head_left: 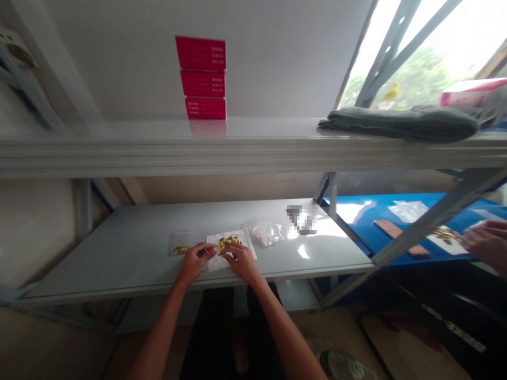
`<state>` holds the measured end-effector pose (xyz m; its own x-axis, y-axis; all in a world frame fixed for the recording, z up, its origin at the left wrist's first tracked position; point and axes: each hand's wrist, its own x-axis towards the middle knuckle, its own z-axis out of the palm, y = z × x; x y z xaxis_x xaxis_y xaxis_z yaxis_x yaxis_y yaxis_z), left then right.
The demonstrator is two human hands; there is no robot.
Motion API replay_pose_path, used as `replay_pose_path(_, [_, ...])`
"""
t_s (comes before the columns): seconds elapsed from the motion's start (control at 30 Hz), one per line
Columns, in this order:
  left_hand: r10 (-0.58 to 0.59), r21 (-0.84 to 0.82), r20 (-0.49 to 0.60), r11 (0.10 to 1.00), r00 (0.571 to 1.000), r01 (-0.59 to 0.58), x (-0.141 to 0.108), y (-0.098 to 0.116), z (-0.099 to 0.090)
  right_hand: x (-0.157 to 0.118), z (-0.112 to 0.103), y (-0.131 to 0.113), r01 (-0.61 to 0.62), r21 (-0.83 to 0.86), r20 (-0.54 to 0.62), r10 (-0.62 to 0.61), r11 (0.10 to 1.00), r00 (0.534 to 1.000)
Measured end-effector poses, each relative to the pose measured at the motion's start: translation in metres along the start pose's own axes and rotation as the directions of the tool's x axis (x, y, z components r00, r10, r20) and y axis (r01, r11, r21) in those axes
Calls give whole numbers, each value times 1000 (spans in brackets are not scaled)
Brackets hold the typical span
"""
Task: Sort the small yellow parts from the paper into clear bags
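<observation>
On the grey shelf table, a white sheet (249, 246) carries a heap of small yellow and dark pieces (227, 241). My left hand (195, 259) is at the sheet's left edge, its fingers closed on a small clear bag (203, 268), only part of which shows. My right hand (240, 259) lies over the front of the heap with thumb and fingertips drawn together; anything between them is too small to make out. Left of my left hand lies a clear bag of yellow pieces (180, 244).
Crumpled clear bags (266, 231) lie right of the sheet. Above, a shelf edge (253, 155) crosses the view, bearing red boxes (205, 83) and a folded grey cloth (400, 124). At right, another person's hands (489, 243) are over a blue table (356, 210).
</observation>
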<state>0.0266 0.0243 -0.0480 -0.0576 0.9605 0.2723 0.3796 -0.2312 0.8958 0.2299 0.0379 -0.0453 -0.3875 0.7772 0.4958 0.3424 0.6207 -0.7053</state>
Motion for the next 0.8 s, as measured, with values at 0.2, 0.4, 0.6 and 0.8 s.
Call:
replay_pose_path(0.2, [-23, -25, -10, 999, 1000, 23, 1, -5, 1, -1, 0, 0, -56, 68, 35, 53, 996, 998])
replay_pose_path(0.4, [-71, -159, -72, 985, 995, 59, 1, -10, 2, 0, 1, 2, -85, 126, 83, 75, 988, 994])
replay_pose_path(0.6, [-159, -333, -205, 939, 966, 84, -1, -7, 1, -1, 0, 4, -104, 22, -116, 105, 994, 988])
replay_pose_path(0.8, [-196, -374, -258, 923, 946, 89, -2, -1, -1, -2, 5, 14, -189, -194, -254, 137, 963, 958])
